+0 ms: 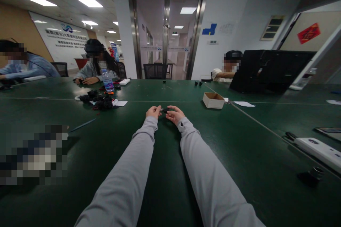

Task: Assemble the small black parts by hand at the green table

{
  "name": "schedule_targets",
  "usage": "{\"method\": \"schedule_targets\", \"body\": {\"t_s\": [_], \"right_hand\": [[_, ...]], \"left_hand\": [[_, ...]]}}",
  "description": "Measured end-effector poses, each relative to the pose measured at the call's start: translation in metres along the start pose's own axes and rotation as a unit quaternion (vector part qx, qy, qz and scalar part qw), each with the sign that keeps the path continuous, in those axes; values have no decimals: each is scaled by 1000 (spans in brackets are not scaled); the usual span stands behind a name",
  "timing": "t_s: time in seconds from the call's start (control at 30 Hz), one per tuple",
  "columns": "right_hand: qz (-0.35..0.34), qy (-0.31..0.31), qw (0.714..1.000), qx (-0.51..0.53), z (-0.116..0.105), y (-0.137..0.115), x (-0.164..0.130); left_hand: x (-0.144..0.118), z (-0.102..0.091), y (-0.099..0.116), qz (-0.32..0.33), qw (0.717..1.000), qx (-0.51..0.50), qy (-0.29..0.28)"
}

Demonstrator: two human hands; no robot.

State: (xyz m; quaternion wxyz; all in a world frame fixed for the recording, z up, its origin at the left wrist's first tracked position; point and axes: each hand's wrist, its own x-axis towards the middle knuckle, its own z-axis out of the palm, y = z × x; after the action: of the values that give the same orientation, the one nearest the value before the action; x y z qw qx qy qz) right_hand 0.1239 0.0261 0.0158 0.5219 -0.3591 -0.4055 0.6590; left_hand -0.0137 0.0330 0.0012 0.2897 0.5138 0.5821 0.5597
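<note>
Both my arms in grey sleeves stretch out over the dark green table [239, 142]. My left hand [153, 112] and my right hand [174, 114] meet near the table's middle, fingers closed around a small black part [165, 110] held between them. The part is too small to make out in detail. A small open cardboard box [213, 100] sits a little to the right of my right hand.
A pile of black parts [99, 101] with a white sheet lies to the left, a water bottle [108, 81] behind it. Three other people sit at the far side. A black case [266, 71] stands at the right; a white power strip [319, 150] lies near the right edge.
</note>
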Motion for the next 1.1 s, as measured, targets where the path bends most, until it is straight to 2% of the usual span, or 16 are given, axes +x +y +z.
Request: {"method": "schedule_targets", "body": {"t_s": [0.2,0.83,1.1], "right_hand": [[0,0,1000,9,0,0,0],[11,-29,999,-7,0,-1,-3],[6,-36,999,-4,0,-1,-4]], "left_hand": [[0,1,-3,18,1000,1,-13],[-2,-1,1,4,1000,9,0],[3,-1,-4,2,998,55,-3]]}}
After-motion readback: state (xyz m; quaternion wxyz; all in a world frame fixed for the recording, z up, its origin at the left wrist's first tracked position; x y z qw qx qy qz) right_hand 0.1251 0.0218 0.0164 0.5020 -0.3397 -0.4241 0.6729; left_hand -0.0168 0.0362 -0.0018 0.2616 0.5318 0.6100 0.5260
